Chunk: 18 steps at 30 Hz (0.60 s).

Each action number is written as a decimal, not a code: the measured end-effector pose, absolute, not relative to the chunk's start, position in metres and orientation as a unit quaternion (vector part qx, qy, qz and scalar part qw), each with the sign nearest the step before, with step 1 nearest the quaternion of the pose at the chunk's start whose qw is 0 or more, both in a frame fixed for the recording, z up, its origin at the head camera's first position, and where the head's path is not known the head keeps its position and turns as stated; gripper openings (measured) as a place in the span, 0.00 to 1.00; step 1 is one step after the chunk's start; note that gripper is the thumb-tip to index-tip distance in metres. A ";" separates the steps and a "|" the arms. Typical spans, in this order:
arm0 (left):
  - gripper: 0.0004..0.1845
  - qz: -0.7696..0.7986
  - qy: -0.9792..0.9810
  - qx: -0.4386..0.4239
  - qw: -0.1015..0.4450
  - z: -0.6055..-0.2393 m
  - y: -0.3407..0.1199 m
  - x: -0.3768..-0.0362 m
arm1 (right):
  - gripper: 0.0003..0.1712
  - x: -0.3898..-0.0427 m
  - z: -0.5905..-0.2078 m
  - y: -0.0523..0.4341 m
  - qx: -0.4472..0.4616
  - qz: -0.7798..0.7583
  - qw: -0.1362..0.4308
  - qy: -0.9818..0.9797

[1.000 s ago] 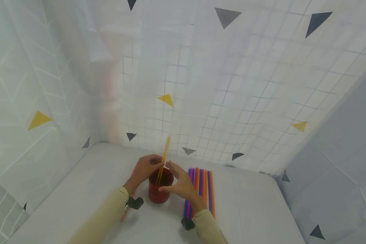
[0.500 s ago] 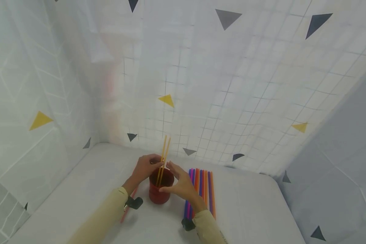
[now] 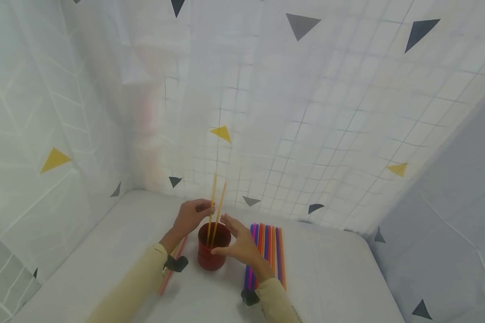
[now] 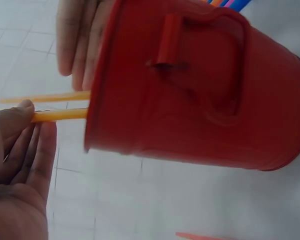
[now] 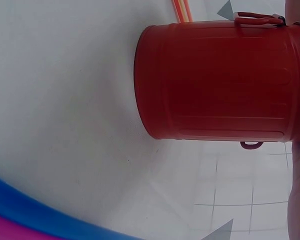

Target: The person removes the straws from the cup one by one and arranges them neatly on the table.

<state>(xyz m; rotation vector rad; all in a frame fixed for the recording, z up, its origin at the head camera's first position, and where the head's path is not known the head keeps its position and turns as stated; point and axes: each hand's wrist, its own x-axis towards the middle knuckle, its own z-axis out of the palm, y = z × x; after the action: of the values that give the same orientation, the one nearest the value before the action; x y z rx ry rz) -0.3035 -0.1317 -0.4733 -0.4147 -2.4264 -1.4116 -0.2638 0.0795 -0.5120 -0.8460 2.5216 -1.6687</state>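
Observation:
A red bucket (image 3: 212, 252) stands on the white table (image 3: 331, 278) with two yellow straws (image 3: 217, 207) upright in it. My left hand (image 3: 191, 215) is at the far left of the rim and pinches the left yellow straw (image 4: 60, 115) between thumb and fingers. The other yellow straw (image 4: 45, 98) leans free beside it. My right hand (image 3: 238, 244) lies against the bucket's right side with straight fingers (image 4: 76, 40) by the rim and the thumb across its front. In the right wrist view the bucket (image 5: 220, 82) fills the frame.
A row of several purple, orange and blue straws (image 3: 267, 251) lies on the table just right of the bucket, partly under my right arm. One pink-red straw (image 3: 173, 264) lies left of the bucket under my left forearm. Patterned white walls close in behind and on both sides.
The two yellow straws, together a second ago, have spread apart. My left hand has drawn one a little to the left. The bucket and right hand have stayed put.

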 end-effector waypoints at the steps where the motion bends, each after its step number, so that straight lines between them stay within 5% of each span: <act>1: 0.11 -0.493 -0.844 -0.143 0.153 -0.471 -0.133 -0.304 | 0.61 -0.264 -0.512 0.080 -0.270 -0.532 0.000 0.803; 18: 0.10 -0.540 -0.810 -0.165 0.159 -0.442 -0.150 -0.310 | 0.60 -0.265 -0.512 0.078 -0.268 -0.530 0.000 0.804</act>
<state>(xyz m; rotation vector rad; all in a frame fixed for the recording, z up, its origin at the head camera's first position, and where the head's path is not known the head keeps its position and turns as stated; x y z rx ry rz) -0.3100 -0.1500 -0.4420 -0.4705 -2.3158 -1.5447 -0.2647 0.0784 -0.5115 -0.8428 2.5271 -1.6653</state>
